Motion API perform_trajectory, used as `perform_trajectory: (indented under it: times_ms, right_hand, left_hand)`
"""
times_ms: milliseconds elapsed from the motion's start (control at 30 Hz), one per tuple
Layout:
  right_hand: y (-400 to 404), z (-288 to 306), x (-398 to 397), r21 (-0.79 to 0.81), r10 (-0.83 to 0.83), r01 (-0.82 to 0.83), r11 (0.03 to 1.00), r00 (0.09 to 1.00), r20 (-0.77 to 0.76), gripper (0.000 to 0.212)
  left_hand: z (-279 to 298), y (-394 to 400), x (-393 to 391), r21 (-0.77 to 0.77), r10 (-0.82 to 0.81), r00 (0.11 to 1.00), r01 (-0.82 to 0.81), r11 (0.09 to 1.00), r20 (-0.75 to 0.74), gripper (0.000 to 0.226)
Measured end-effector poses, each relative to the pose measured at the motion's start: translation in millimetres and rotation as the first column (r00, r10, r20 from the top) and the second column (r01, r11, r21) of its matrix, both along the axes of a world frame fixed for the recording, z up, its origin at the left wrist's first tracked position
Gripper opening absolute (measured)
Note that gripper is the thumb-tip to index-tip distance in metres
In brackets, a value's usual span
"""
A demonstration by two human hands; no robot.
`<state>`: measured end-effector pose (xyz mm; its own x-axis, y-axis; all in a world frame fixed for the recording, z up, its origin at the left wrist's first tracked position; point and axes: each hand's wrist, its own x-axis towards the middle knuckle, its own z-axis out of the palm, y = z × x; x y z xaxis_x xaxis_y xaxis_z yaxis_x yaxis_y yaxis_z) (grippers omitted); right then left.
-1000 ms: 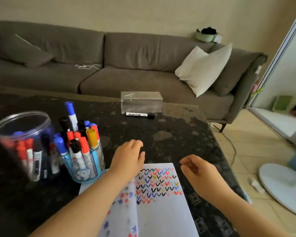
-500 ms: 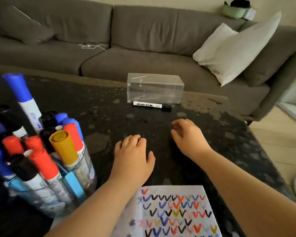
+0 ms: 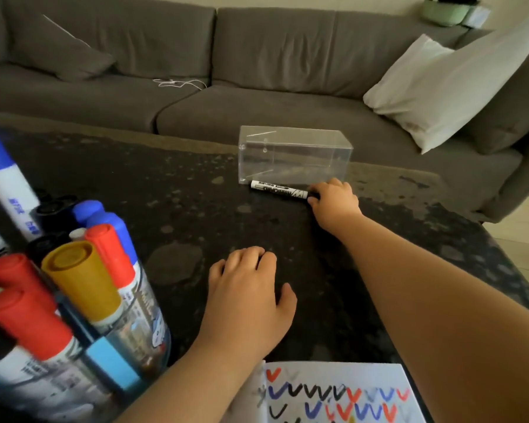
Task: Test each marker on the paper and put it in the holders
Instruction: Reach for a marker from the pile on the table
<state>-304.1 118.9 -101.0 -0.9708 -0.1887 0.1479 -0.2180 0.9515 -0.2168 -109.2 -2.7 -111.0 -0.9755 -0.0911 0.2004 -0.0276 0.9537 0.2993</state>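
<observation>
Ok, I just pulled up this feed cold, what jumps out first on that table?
The holder at near left, crammed with red, blue, yellow and black capped markers, dominates the view. Across the dark table, the right hand has its fingers on the capped end of a lone black marker lying in front of an empty clear box. At bottom, the paper shows rows of coloured check marks.

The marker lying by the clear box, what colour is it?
White marker with black print and a black cap end, in the head view.
</observation>
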Motion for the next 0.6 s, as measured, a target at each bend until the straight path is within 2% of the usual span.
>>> perform_trajectory:
  times_ms: [100, 200, 300, 433, 500, 600]
  right_hand:
    - [0, 6, 13, -0.043, 0.017, -0.017, 0.999, 1.0, 0.0, 0.031]
    - [10, 20, 38, -0.264, 0.038, -0.051, 0.963, 0.998, -0.053, 0.023]
    - [28, 51, 84, -0.501, 0.024, -0.048, 0.864, 0.998, -0.054, 0.011]
    - [45, 96, 162, -0.734, -0.012, 0.029, 0.679, 1.0, 0.028, 0.008]
    - [48, 111, 202, -0.77, 0.003, 0.059, 0.636, 0.997, 0.08, 0.01]
    - [50, 126, 268, -0.86, 0.134, 0.112, 0.499, 0.97, 0.204, 0.012]
  left_hand:
    - [-3, -1, 0, 0.011, -0.007, 1.0, 0.007, 1.0, -0.004, 0.051]
    - [-5, -1, -1, 0.031, 0.021, 1.0, -0.021, 0.999, -0.003, 0.052]
    - [4, -1, 7, 0.088, 0.024, 0.998, -0.018, 0.996, -0.061, 0.049]
    - [28, -1, 21, 0.158, -0.013, 0.98, 0.045, 0.986, -0.198, 0.035]
    - [51, 3, 31, 0.298, -0.013, 0.97, 0.087, 0.951, -0.244, 0.027]
    - [91, 14, 74, 0.576, -0.101, 0.973, 0.205, 0.791, -0.208, 0.014]
